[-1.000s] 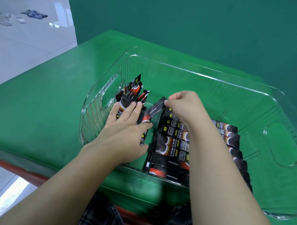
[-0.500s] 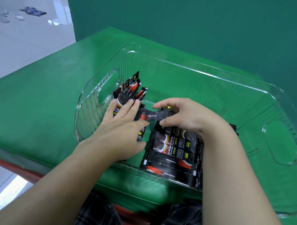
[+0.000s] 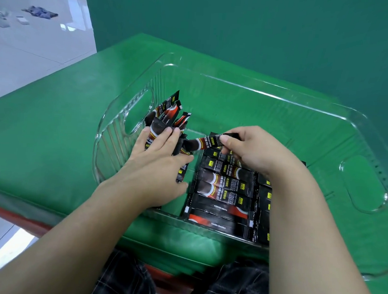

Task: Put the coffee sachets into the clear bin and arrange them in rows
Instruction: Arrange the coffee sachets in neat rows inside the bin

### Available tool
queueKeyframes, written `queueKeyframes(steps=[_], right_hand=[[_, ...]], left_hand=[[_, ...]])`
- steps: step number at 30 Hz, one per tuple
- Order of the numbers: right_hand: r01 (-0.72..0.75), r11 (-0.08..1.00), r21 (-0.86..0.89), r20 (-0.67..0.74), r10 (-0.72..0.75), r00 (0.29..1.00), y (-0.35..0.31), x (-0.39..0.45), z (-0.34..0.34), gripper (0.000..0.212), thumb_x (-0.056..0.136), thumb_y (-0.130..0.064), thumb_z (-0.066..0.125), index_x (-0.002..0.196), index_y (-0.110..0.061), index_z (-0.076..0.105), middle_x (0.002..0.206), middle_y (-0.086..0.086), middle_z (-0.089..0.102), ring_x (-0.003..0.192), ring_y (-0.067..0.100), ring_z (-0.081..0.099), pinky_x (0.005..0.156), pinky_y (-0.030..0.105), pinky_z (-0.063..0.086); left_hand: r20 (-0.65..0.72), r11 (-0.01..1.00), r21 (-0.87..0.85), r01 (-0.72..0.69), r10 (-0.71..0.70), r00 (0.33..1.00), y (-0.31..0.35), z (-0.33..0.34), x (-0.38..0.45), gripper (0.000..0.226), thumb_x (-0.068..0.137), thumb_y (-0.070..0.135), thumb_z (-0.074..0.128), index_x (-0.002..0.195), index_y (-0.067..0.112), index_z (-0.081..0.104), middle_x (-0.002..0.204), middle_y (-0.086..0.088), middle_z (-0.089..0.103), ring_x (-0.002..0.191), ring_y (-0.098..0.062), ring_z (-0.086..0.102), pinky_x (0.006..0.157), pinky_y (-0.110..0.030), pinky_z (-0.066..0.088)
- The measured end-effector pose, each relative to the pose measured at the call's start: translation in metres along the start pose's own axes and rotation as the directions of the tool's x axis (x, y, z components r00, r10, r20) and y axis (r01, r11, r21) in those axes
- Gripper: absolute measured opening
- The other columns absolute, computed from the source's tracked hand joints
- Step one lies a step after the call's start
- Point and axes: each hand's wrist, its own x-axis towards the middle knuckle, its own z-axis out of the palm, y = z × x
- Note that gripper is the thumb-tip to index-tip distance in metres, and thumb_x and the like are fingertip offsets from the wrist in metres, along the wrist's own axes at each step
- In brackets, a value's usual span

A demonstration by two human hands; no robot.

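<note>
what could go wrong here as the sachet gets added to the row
The right hand pinches the sachet by one end only, so its free end may droop and land askew on the neat row. The right forearm lies over the second row, so a sweep might shuffle it. The loose pile leans against the clear bin wall under the left hand; lifting that hand could let it slide.

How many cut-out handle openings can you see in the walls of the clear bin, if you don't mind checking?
2. One handle opening is in the clear bin's left end wall, above the left hand; the other is in the right end wall.
</note>
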Motion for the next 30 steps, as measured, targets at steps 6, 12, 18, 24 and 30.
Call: queueKeyframes(steps=[6, 12, 18, 24, 30], right_hand=[[0.045, 0.957, 0.286, -0.205, 0.015, 0.979, 0.002, 0.002, -0.002, 0.023, 0.086, -0.028, 0.066, 0.076, -0.009, 0.063, 0.06, 0.0, 0.046, 0.054, 0.012, 0.037, 0.061, 0.027, 0.033], [0.043, 0.829, 0.557, -0.3, 0.153, 0.942, 0.008, 0.004, -0.004, 0.012, 0.083, -0.022, 0.07, 0.073, -0.017, 0.064, 0.075, 0.004, 0.058, 0.073, 0.018, 0.054, 0.07, 0.039, 0.047], [0.2, 0.786, 0.585, -0.52, 0.174, 0.836, 0.01, 0.007, -0.009, 0.021, 0.082, -0.019, 0.072, 0.083, -0.022, 0.051, 0.072, -0.003, 0.062, 0.067, 0.013, 0.059, 0.069, 0.032, 0.052], [0.102, 0.986, 0.129, -0.229, -0.071, 0.971, 0.001, -0.004, -0.005, 0.007, 0.09, -0.021, 0.062, 0.086, -0.027, 0.065, 0.078, -0.014, 0.063, 0.067, 0.001, 0.054, 0.065, 0.019, 0.046], [-0.024, 0.995, -0.096, 0.072, 0.031, 0.997, -0.005, -0.011, 0.003, 0.011, 0.088, -0.023, 0.065, 0.079, -0.03, 0.066, 0.094, -0.003, 0.07, 0.084, 0.022, 0.065, 0.065, 0.022, 0.044]], left_hand=[[0.0, 1.0, 0.003, 0.0, 0.0, 1.0, 0.0, 0.0, 0.0, 0.061, 0.092, 0.055, 0.042, 0.148, 0.045, 0.02, 0.158, -0.004, -0.022, 0.144, -0.014, -0.024, 0.108, -0.047, -0.025], [0.0, 1.0, 0.012, -0.001, 0.001, 1.0, -0.001, 0.001, 0.001, 0.062, 0.092, 0.055, 0.042, 0.148, 0.045, 0.019, 0.158, -0.004, -0.022, 0.144, -0.014, -0.024, 0.108, -0.047, -0.025], [0.009, 1.0, 0.012, 0.001, -0.001, 1.0, 0.0, 0.0, 0.0, 0.061, 0.093, 0.054, 0.042, 0.148, 0.045, 0.018, 0.158, -0.004, -0.023, 0.144, -0.014, -0.024, 0.108, -0.047, -0.025], [0.019, 1.0, 0.026, 0.005, -0.006, 1.0, 0.001, -0.001, 0.0, 0.061, 0.093, 0.056, 0.04, 0.148, 0.046, 0.016, 0.158, -0.004, -0.023, 0.144, -0.014, -0.024, 0.108, -0.047, -0.025], [0.021, 1.0, 0.023, 0.011, -0.011, 1.0, 0.001, -0.002, 0.0, 0.061, 0.093, 0.055, 0.041, 0.148, 0.046, 0.017, 0.158, -0.004, -0.022, 0.144, -0.014, -0.024, 0.108, -0.047, -0.025]])
